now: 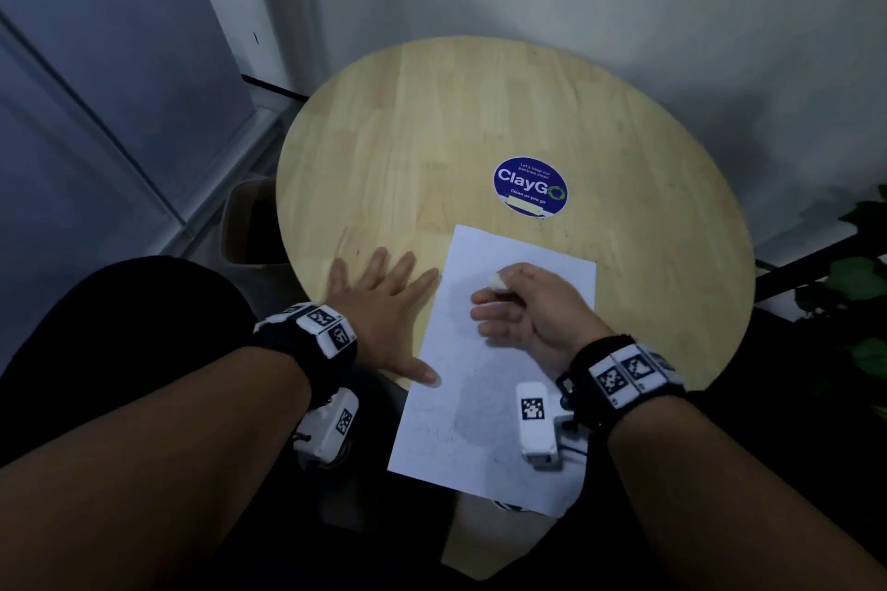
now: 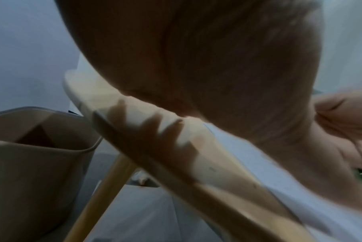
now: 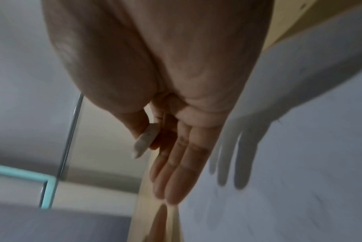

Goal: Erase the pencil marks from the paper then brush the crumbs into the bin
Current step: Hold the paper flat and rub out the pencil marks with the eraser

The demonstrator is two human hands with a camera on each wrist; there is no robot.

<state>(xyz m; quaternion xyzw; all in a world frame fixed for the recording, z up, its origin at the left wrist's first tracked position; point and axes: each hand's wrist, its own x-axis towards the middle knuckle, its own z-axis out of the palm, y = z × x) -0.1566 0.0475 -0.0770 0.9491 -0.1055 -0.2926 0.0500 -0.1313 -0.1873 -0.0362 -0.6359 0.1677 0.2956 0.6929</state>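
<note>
A white sheet of paper (image 1: 485, 398) with faint pencil marks lies on the round wooden table (image 1: 432, 134), its near end hanging over the table's edge. My left hand (image 1: 384, 302) lies flat with spread fingers on the wood, its fingertip and thumb at the paper's left edge. My right hand (image 1: 523, 307) hovers over the upper part of the sheet and pinches a white eraser (image 1: 497, 282) between thumb and forefinger; the other fingers are stretched out straight. In the right wrist view the eraser (image 3: 143, 142) sticks out beside the thumb.
A beige bin (image 1: 249, 226) stands on the floor under the table's left edge, seen open-topped in the left wrist view (image 2: 36, 147). A blue round sticker (image 1: 530, 186) sits beyond the paper. Plant leaves (image 1: 859, 283) are at the right. Walls close in behind.
</note>
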